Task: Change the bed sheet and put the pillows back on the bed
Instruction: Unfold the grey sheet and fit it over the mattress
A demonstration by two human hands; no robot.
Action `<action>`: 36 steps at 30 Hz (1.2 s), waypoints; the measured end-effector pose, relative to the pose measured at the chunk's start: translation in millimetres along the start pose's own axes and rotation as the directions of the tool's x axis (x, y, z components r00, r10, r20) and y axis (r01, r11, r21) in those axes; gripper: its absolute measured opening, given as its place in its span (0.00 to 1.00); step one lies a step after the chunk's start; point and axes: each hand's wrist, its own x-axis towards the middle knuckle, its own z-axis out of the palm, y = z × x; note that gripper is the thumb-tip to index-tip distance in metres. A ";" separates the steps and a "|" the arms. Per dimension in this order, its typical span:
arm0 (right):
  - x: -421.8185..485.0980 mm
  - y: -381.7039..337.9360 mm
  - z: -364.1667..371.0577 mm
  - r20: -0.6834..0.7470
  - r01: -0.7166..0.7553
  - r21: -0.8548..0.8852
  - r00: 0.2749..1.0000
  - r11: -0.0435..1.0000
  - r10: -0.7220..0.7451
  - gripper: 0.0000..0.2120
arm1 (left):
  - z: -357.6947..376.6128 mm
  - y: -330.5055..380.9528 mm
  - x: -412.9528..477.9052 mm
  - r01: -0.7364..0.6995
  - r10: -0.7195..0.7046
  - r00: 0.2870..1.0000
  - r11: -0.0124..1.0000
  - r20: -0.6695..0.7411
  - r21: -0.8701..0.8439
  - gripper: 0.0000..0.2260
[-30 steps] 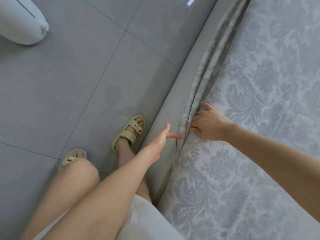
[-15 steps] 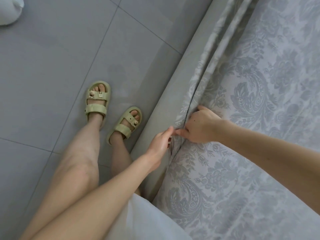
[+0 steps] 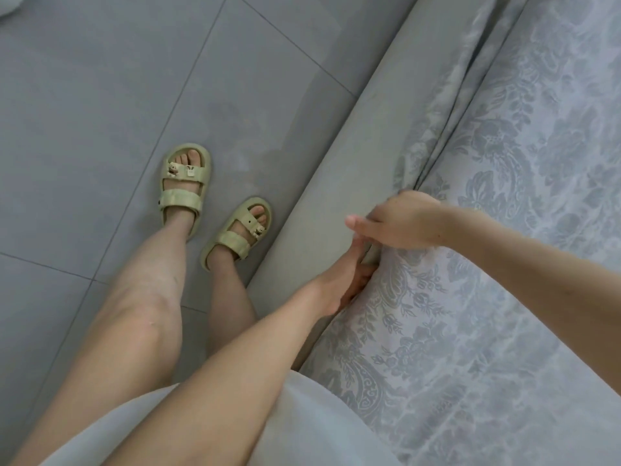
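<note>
A pale blue-grey bed sheet (image 3: 504, 264) with a floral damask pattern covers the mattress on the right. Its edge hangs in folds along the grey upholstered bed frame (image 3: 336, 156). My right hand (image 3: 406, 220) grips the sheet's fold at the mattress edge, fingers curled and thumb sticking out to the left. Just below it, my left hand (image 3: 346, 284) pushes its fingers down into the gap between mattress and frame; the fingertips are hidden there. No pillow is in view.
Grey floor tiles (image 3: 100, 129) lie to the left of the bed. My legs and feet in pale green sandals (image 3: 184, 190) stand close against the frame. A bit of a white object (image 3: 6, 5) shows at the top left corner.
My left hand has come in from beside the frame and sunk into the gap at the mattress edge. My right hand shifted slightly along the sheet edge. My left foot stepped forward.
</note>
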 end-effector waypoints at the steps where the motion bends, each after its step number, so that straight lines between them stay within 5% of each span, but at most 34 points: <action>1: 5.0 0.3 -3.0 0.013 -0.018 -0.030 1.000 0.999 0.019 0.35 | -3.2 2.4 3.9 0.061 -0.061 0.998 0.998 0.008 0.035 0.47; 9: 22.5 9.7 2.5 0.309 -0.037 -0.271 0.943 0.962 0.124 0.42 | -11.7 4.6 5.4 0.207 -0.236 0.964 0.955 0.121 0.211 0.45; 13: 36.6 14.3 10.8 0.305 -0.109 -0.263 0.933 0.959 0.190 0.41 | -1.9 1.3 14.2 0.142 -0.145 0.988 0.988 0.048 0.066 0.39; 18: 34.1 12.2 -0.5 0.432 -0.136 -0.113 0.885 0.984 0.172 0.41 | -19.9 0.1 -12.9 0.069 -0.063 0.995 0.995 -0.077 0.078 0.37; 22: 23.2 7.5 -15.1 0.328 -0.183 -0.080 0.923 0.980 0.199 0.44 | -34.4 -23.6 -27.7 0.088 -0.087 0.994 0.996 -0.061 0.010 0.36; 30: 29.2 12.6 8.0 0.277 -0.113 -0.365 0.934 0.924 0.223 0.43 | -7.4 -44.6 6.6 0.214 -0.213 0.977 0.977 0.021 -0.014 0.39; 36: 30.2 17.6 9.5 0.187 -0.122 -0.270 0.966 0.955 0.176 0.41 | -30.0 -4.3 -21.9 0.232 -0.228 0.972 0.969 -0.050 0.084 0.41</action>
